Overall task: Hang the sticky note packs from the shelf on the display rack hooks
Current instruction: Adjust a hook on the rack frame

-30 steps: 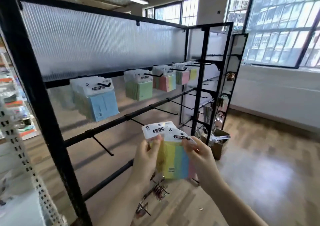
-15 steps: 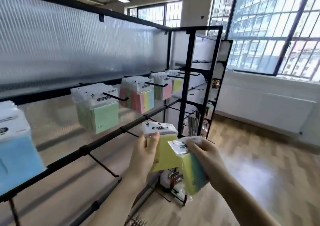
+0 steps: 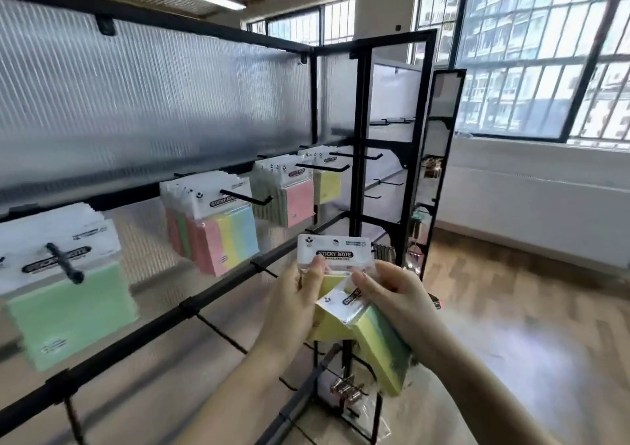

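Below the rack's middle rail, near its right end: two sticky note packs. Left hand pinches upright pack by its header; right hand grips tilted pack. Risk: overlapping packs snagging, one slipping free; header hole likely missing a hook.

Black rack; green pack; pink-yellow-blue striped pack; ribbed translucent panel.
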Available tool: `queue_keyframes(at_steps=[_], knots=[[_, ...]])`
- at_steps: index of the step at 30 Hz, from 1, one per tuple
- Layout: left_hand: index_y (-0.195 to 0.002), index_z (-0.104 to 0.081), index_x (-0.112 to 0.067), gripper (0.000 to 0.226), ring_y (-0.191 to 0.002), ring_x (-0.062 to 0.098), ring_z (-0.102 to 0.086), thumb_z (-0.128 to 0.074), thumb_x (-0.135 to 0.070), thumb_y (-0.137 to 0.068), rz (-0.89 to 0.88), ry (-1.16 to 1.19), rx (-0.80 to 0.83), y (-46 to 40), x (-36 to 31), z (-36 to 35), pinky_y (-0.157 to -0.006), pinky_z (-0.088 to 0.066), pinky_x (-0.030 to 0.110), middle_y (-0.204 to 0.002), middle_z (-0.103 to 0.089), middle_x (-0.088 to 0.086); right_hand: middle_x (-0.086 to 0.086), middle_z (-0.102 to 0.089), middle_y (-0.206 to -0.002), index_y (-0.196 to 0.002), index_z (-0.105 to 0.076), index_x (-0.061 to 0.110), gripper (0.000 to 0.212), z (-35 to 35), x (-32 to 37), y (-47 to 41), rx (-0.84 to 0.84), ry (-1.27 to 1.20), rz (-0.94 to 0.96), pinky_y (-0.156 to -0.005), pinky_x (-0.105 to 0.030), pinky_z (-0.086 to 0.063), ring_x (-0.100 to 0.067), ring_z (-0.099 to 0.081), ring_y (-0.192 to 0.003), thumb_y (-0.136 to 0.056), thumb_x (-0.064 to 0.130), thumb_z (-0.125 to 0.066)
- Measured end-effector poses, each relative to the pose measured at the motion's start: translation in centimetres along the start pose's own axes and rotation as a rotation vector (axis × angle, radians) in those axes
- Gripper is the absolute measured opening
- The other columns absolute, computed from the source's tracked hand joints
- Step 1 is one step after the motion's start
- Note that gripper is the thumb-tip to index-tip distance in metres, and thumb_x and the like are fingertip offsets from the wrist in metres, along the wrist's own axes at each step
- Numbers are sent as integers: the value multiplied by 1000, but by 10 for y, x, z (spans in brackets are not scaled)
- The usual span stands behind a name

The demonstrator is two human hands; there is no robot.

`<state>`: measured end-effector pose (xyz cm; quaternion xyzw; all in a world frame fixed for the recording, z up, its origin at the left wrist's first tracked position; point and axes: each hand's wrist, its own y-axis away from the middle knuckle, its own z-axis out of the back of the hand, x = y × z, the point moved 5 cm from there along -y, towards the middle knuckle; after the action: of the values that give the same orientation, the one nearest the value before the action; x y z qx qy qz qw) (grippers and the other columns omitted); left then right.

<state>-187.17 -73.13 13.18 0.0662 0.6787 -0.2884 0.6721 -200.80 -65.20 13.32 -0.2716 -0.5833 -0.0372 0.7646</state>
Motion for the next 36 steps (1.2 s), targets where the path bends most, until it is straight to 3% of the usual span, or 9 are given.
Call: queue_keyframes(at_steps=[5,11,15,19,23,25,27,29,36], knots=[[-88,-66,-45,26,-82,7,-68,-45,-61,-86,-16,-22,-18,-57,4,-47,-78,-52,37,-86,-72,-13,-9,-73,-84,-88,-69,20,22,45,-22,-63,10,-81,49,-60,-26,-50,-18,-67,-69,-81,40,-65],[-83,-67,-28,44,-79,11,-66,-46,-66,-85,-32,-57,-111,-129,0,-95,-73,-45,30,-82,-71,-5,-24,-63,-78,-84,-59,1,51,100,-36,-144,99,-109,99,-61,-34,-41,-20,-57,-64,-79,50,-67],[-83,-68,-23,41,-73,8,-66,-54,-62,-80,-88,-73,-213,-171,-9,-117,-70,-46,27,-80,-72,-3,3,-60,-61,-75,-58,2,37,126,-44,-189,90,-110,147,-51,-19,-40,-8,-52,-54,-86,38,-64],[-83,-62,-4,53,-68,35,-59,-58,-57,-80,-171,-87,-323,-202,-20,-130,-67,-46,42,-88,-60,34,-11,-60,-66,-78,-58,-2,38,141,-53,-221,84,-125,177,-55,-25,-39,-14,-51,-59,-89,35,-63],[-89,-59,10,72,-71,51,-57,-56,-60,-78,-216,-107,-382,-219,-21,-134,-63,-44,45,-81,-57,38,-27,-62,-78,-84,-59,-5,40,143,-60,-243,131,-137,178,-59,-32,-41,-21,-54,-62,-90,34,-63],[-85,-66,2,59,-71,52,-57,-57,-56,-80,-217,-112,-414,-224,-19,-135,-63,-47,51,-80,-59,37,-23,-64,-76,-82,-59,-3,37,143,-63,-252,166,-146,175,-57,-30,-42,-18,-56,-61,-90,33,-63],[-75,-74,-25,32,-73,40,-65,-58,-52,-80,-215,-103,-448,-229,-18,-135,-62,-51,39,-76,-68,22,-16,-65,-70,-76,-59,1,33,141,-65,-262,202,-144,168,-55,-25,-42,-13,-57,-59,-90,30,-63],[-74,-74,-35,22,-70,20,-70,-59,-49,-80,-216,-87,-466,-232,-17,-134,-60,-53,25,-74,-73,4,-2,-62,-60,-68,-57,10,29,139,-65,-270,242,-142,171,-51,-17,-41,-7,-55,-54,-90,28,-63],[-80,-74,-23,25,-72,19,-70,-60,-43,-86,-203,-137,-554,-236,-10,-123,-62,-52,27,-76,-73,5,5,-67,-61,-75,-62,8,25,126,-69,-292,347,-141,191,-49,-11,-41,0,-59,-53,-91,27,-62]])
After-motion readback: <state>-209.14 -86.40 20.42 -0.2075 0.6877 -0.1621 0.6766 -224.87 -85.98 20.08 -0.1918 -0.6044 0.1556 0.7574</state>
